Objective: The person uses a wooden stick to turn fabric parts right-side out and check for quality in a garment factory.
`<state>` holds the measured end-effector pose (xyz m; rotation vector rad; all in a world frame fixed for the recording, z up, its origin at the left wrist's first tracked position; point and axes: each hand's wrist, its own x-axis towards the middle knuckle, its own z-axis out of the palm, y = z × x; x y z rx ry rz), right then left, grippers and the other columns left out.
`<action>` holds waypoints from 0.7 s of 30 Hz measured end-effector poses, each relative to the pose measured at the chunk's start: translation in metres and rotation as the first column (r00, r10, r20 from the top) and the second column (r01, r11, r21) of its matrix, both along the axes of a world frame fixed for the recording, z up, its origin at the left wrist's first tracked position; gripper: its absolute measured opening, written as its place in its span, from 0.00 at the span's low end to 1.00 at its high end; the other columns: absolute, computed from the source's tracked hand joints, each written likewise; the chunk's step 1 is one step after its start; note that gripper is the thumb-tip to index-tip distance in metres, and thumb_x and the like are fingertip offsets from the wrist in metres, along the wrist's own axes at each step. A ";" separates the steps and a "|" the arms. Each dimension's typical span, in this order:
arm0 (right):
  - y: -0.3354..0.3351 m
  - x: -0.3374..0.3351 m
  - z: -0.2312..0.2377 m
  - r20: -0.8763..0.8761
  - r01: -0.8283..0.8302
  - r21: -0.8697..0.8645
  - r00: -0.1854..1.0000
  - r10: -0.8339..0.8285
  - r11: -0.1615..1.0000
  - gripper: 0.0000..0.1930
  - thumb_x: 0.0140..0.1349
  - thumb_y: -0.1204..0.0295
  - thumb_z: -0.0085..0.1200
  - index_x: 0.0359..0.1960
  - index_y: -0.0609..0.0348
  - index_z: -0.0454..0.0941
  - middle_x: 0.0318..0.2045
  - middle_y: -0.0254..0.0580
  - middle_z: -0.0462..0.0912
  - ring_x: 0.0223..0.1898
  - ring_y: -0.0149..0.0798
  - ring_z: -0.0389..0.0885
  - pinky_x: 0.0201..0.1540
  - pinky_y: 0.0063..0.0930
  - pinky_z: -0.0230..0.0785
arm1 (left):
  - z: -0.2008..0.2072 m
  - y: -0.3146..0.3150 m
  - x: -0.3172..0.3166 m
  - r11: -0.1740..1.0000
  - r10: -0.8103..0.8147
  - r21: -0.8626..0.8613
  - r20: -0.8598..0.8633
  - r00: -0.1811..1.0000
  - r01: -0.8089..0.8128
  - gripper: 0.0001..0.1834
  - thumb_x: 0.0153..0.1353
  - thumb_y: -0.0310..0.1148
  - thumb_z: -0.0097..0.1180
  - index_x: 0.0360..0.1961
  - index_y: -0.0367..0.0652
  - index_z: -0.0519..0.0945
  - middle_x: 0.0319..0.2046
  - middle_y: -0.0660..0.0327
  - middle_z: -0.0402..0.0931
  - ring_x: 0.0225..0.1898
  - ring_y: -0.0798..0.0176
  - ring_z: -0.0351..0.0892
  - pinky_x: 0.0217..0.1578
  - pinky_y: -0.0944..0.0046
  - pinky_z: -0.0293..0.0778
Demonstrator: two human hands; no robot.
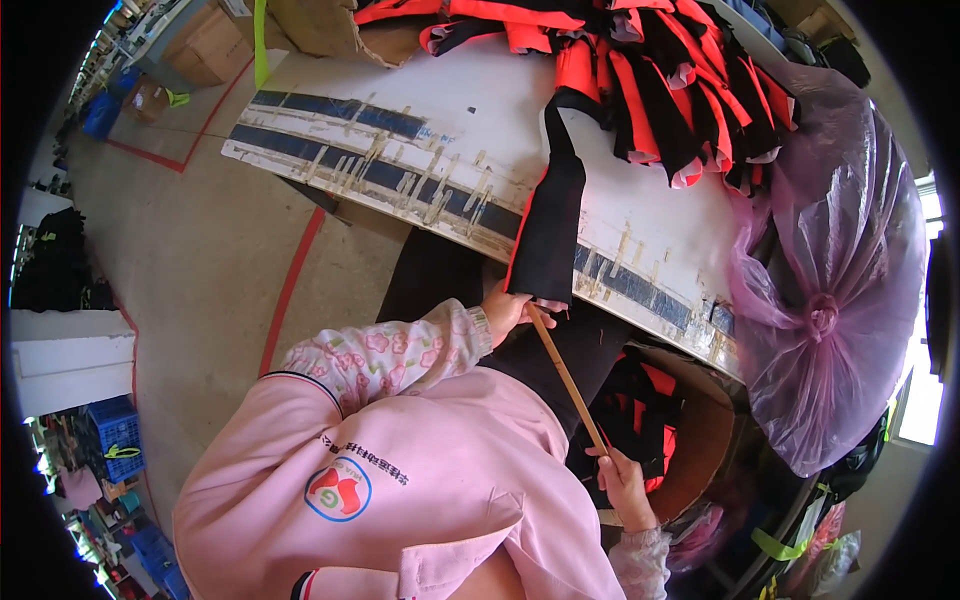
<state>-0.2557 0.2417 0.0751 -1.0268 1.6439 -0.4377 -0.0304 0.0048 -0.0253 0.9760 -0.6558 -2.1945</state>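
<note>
A long black fabric piece (550, 215) with a bright orange-red edge hangs over the near edge of the worktable (480, 130). My left hand (505, 314) is closed around its lower end. A slim wooden stick (568, 376) slants from that end down to my right hand (624, 488), whose fingers are wrapped round its lower part. The stick's upper tip meets the fabric opening at my left fingers; whether it goes inside, I cannot tell. At the far end, the piece runs up to a heap of similar black and orange-red fabric pieces (690, 90) on the table.
A tied purple plastic bag (830, 240) bulges at the table's right. Below the table edge, an open cardboard box (705, 440) holds more black and orange-red pieces. Worn tape runs along the table's front edge. Cardboard cartons (205, 45) and a blue crate (115, 438) stand off to the left.
</note>
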 end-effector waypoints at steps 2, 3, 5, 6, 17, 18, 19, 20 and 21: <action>-0.002 0.005 -0.008 0.039 0.003 0.027 0.999 -0.004 1.000 0.14 0.67 0.70 0.39 0.41 0.64 0.76 0.12 0.26 0.66 0.14 0.20 0.62 0.17 0.16 0.54 | 0.010 -0.002 -0.002 1.000 0.016 0.004 0.025 1.000 -0.016 0.14 0.67 0.33 0.38 0.47 0.39 0.72 0.36 0.54 0.78 0.32 0.59 0.80 0.37 0.58 0.79; -0.004 0.006 -0.009 0.079 0.002 0.055 0.997 -0.007 0.998 0.14 0.67 0.69 0.39 0.41 0.65 0.76 0.12 0.27 0.67 0.14 0.20 0.62 0.17 0.15 0.54 | 0.013 -0.003 -0.001 0.999 0.033 0.009 0.051 0.998 -0.034 0.14 0.67 0.33 0.37 0.46 0.39 0.73 0.34 0.55 0.78 0.32 0.60 0.80 0.36 0.59 0.79; -0.003 0.001 -0.008 0.116 0.004 0.086 0.993 -0.014 0.996 0.14 0.68 0.68 0.39 0.39 0.64 0.75 0.12 0.27 0.67 0.13 0.20 0.62 0.16 0.15 0.54 | 0.009 -0.004 0.002 1.000 0.020 0.003 0.032 0.999 -0.020 0.14 0.67 0.34 0.38 0.45 0.38 0.73 0.34 0.55 0.78 0.32 0.60 0.80 0.36 0.59 0.79; -0.002 -0.001 -0.007 0.153 0.016 0.114 0.988 -0.034 0.993 0.14 0.68 0.67 0.39 0.38 0.63 0.75 0.12 0.27 0.67 0.13 0.20 0.62 0.16 0.15 0.53 | 0.009 -0.004 0.003 1.000 -0.005 -0.006 0.014 1.000 0.005 0.14 0.66 0.34 0.38 0.45 0.38 0.73 0.33 0.55 0.79 0.32 0.61 0.80 0.36 0.59 0.79; -0.008 -0.008 -0.002 0.269 0.106 0.171 0.951 -0.150 0.979 0.16 0.69 0.64 0.38 0.34 0.63 0.74 0.11 0.26 0.65 0.11 0.19 0.57 0.14 0.14 0.49 | 0.008 -0.002 0.005 0.999 -0.005 -0.035 0.062 0.998 0.007 0.13 0.65 0.29 0.38 0.44 0.37 0.73 0.34 0.54 0.78 0.32 0.61 0.80 0.35 0.61 0.79; -0.009 -0.008 0.000 0.252 0.131 0.154 0.953 -0.167 0.979 0.16 0.69 0.65 0.38 0.34 0.63 0.74 0.11 0.26 0.64 0.11 0.19 0.57 0.14 0.14 0.48 | 0.008 0.000 0.005 0.999 -0.008 -0.041 0.102 0.995 0.012 0.13 0.64 0.28 0.37 0.44 0.37 0.73 0.34 0.54 0.78 0.32 0.61 0.80 0.34 0.62 0.79; -0.014 -0.004 0.002 0.205 0.118 0.163 0.967 -0.150 0.980 0.15 0.69 0.65 0.38 0.33 0.62 0.73 0.11 0.26 0.64 0.11 0.19 0.57 0.14 0.14 0.48 | 0.007 0.000 0.003 0.999 -0.009 -0.038 0.101 0.995 0.013 0.13 0.64 0.28 0.37 0.44 0.37 0.73 0.34 0.54 0.78 0.32 0.61 0.80 0.34 0.62 0.79; -0.017 0.000 0.000 0.203 0.119 0.165 0.967 -0.152 0.979 0.15 0.69 0.65 0.38 0.33 0.62 0.73 0.11 0.26 0.64 0.11 0.19 0.57 0.14 0.14 0.48 | 0.007 0.000 0.002 0.997 0.004 -0.076 0.078 0.997 0.002 0.13 0.64 0.27 0.37 0.43 0.37 0.73 0.33 0.54 0.78 0.29 0.62 0.79 0.32 0.63 0.78; -0.019 0.003 -0.005 0.221 0.100 0.137 0.967 -0.129 0.986 0.15 0.69 0.65 0.37 0.32 0.62 0.73 0.11 0.25 0.64 0.11 0.19 0.57 0.14 0.14 0.48 | 0.006 0.000 0.001 0.993 0.015 -0.115 0.056 0.998 -0.008 0.12 0.64 0.26 0.36 0.43 0.37 0.73 0.33 0.54 0.77 0.25 0.62 0.79 0.30 0.64 0.78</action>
